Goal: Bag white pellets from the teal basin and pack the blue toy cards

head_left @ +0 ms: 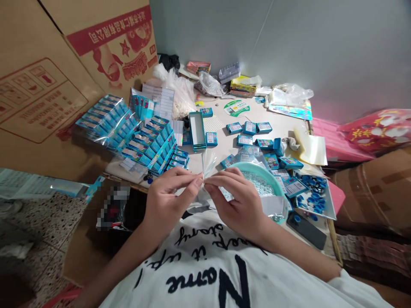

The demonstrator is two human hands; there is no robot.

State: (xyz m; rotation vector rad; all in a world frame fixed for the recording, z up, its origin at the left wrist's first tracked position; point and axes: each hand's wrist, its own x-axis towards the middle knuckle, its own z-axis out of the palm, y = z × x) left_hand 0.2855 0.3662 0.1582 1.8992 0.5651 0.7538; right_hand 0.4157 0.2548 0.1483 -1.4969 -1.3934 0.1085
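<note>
In front of my chest, my left hand [173,196] and my right hand [236,199] meet with their fingertips pinched together. Between them they grip a small transparent plastic bag [209,164], whose gathered end fans upward above the fingers. What lies below the pinch is mostly hidden by my hands. Close behind my right hand is a turquoise basin [278,188] filled with small pale, shiny pieces. A tall open blue box [197,130] with a white inside stands just beyond my fingertips.
Stacked blue boxes [149,143] crowd the table's left side; loose blue boxes [245,140] lie to the right. A white tray [330,205] holds blue plastic bits beside a dark phone [306,230]. Large cartons [32,85] border the left, with a grey wall [289,47] behind.
</note>
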